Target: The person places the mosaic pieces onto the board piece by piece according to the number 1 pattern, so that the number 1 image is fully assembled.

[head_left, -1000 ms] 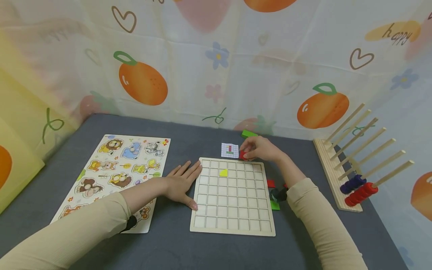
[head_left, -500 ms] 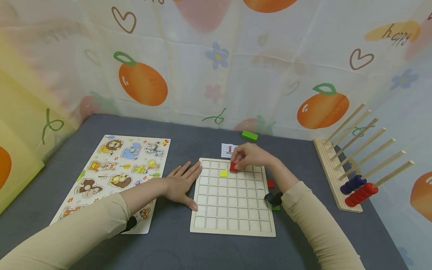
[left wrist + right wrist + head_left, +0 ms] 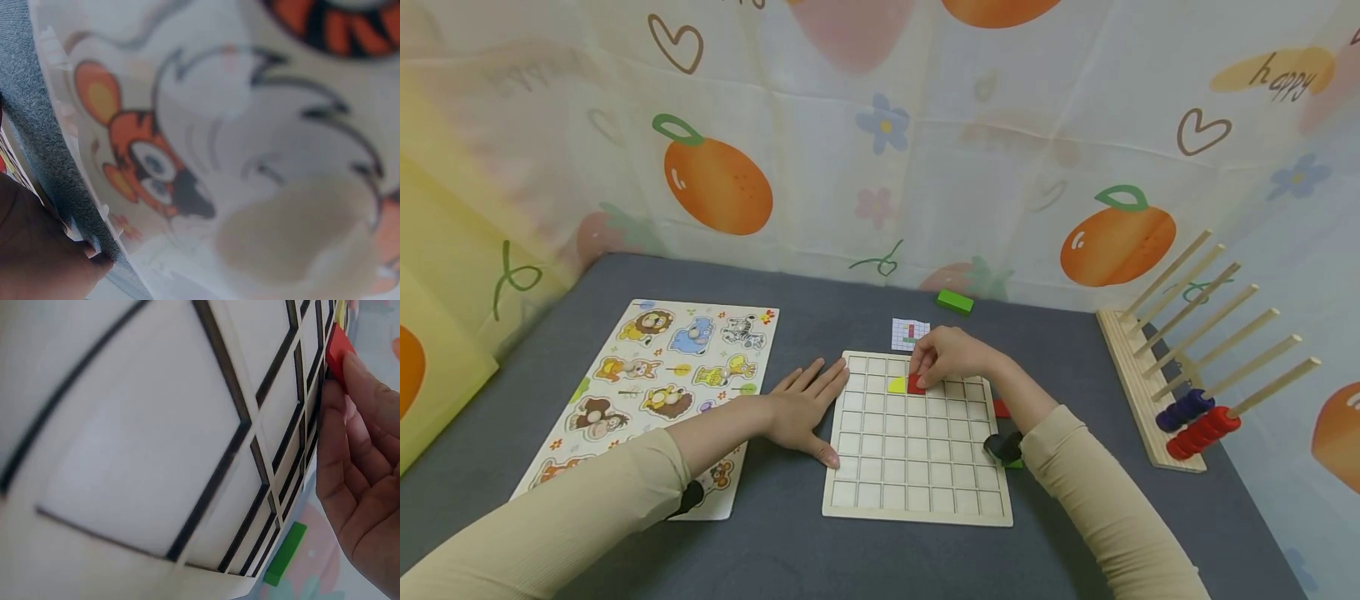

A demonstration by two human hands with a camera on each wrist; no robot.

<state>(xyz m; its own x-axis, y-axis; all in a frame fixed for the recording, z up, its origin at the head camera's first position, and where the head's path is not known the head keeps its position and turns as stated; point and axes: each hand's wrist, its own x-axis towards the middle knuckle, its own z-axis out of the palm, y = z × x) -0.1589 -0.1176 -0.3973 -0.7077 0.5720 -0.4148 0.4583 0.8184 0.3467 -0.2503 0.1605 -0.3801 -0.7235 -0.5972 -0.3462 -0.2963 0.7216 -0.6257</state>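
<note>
My right hand (image 3: 951,357) pinches a red block (image 3: 916,384) between thumb and fingers at the board, right beside a yellow piece (image 3: 897,385) that sits in a cell of the second row. The wooden grid board (image 3: 895,467) lies flat on the table. In the right wrist view the red block (image 3: 339,353) shows between thumb and fingertips, close over the grid. My left hand (image 3: 801,410) is spread flat, its fingertips and thumb resting at the board's left edge. A small pattern card (image 3: 904,335) with red and green squares lies just behind the board.
A green block (image 3: 955,302) lies behind the card, also seen as a green block (image 3: 285,553) in the right wrist view. More red (image 3: 1002,408) and green pieces lie by the board's right edge. An animal puzzle (image 3: 655,358) is left; a peg rack (image 3: 1150,400) with rings stands right.
My right hand has carried the red block from beside the card forward onto the board, down next to the yellow piece. The left hand has stayed still.
</note>
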